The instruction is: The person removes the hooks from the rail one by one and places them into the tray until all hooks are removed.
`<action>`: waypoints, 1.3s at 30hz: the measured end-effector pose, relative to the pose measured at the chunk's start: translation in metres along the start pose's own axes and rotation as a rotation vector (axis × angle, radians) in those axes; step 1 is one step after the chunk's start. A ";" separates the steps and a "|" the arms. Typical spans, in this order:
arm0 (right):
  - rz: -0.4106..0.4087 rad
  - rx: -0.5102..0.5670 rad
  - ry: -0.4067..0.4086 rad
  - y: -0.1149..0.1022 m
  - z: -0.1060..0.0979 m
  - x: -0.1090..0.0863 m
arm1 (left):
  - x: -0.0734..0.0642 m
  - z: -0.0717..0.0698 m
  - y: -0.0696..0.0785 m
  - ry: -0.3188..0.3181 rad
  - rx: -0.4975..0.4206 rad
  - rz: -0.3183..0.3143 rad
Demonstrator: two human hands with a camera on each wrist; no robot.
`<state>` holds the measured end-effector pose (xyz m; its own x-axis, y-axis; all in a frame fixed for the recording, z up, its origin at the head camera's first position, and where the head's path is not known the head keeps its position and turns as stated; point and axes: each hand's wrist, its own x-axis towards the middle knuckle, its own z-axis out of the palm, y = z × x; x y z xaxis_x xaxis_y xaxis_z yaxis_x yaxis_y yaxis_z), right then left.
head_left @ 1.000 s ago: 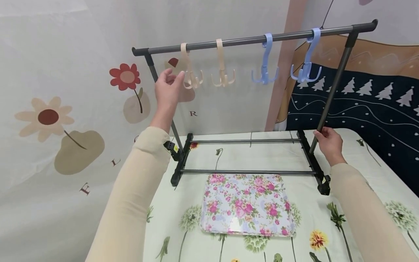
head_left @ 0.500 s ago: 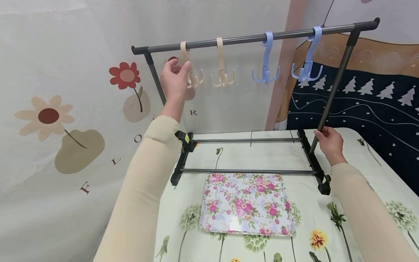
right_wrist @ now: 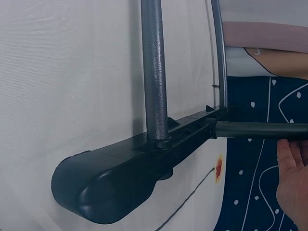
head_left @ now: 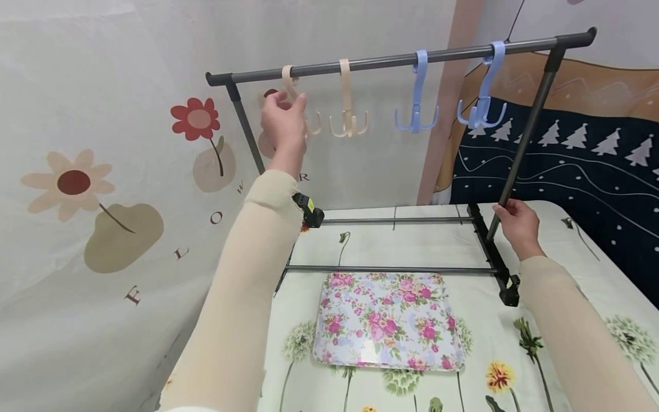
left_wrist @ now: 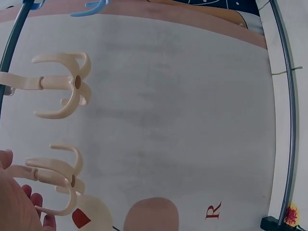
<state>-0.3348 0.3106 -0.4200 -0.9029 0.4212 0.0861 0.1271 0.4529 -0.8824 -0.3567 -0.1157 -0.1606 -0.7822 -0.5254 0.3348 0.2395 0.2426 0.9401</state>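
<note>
My left hand (head_left: 284, 125) is at the leftmost beige multi-prong hook (head_left: 289, 80), which hangs from the dark rack's top rail (head_left: 381, 62). Thumb and fingers are apart around its stem, and the hand covers part of it in the head view. From the left wrist, fingers (left_wrist: 36, 199) show beside the prongs of this hook (left_wrist: 53, 175); whether they touch is unclear. A second beige hook (head_left: 348, 103) and two blue hooks (head_left: 418, 94) hang farther right. My right hand (head_left: 520, 228) holds the rack's right post (head_left: 525, 131) low down, near the black foot (head_left: 486, 246).
Two lower bars (head_left: 391, 270) join the rack's feet. A flower-printed tray (head_left: 386, 323) lies in front of the rack on the floral tablecloth (head_left: 479, 349). A printed curtain (head_left: 128, 68) hangs behind and left; dark tree-patterned fabric (head_left: 571, 166) is at the right.
My left hand has moved right and slightly up to the leftmost beige hook, its forearm now covering the rack's left foot. My right hand has kept its hold on the post.
</note>
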 end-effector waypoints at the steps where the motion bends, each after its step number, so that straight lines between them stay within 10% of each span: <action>1: 0.016 0.014 0.016 0.003 0.001 0.003 | 0.000 0.001 0.000 0.002 -0.005 -0.004; 39: -0.038 0.034 -0.019 -0.001 -0.002 -0.007 | 0.008 0.010 -0.003 0.153 0.142 0.147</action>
<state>-0.3278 0.3087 -0.4185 -0.9146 0.3887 0.1116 0.0785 0.4413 -0.8939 -0.3696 -0.1128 -0.1617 -0.6463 -0.5909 0.4829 0.2519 0.4320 0.8659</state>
